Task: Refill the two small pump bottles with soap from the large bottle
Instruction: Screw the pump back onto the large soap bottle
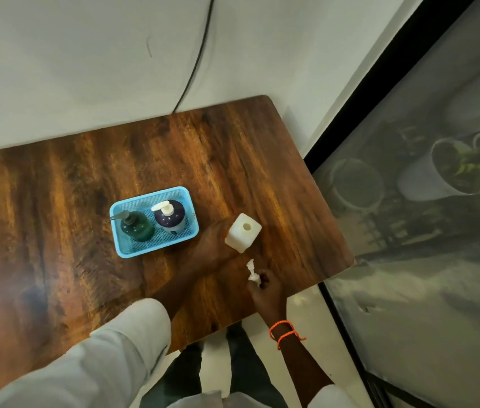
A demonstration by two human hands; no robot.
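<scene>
A white square bottle stands on the wooden table with its neck uncapped. My left hand grips its left side. My right hand pinches a white pump head just in front of that bottle, low over the table. A blue mesh basket to the left holds a green pump bottle and a dark blue bottle with a white pump, both upright.
The table's right edge runs close beside a glass panel with a black frame. A black cable hangs down the white wall behind the table. My legs and the floor show below the front edge.
</scene>
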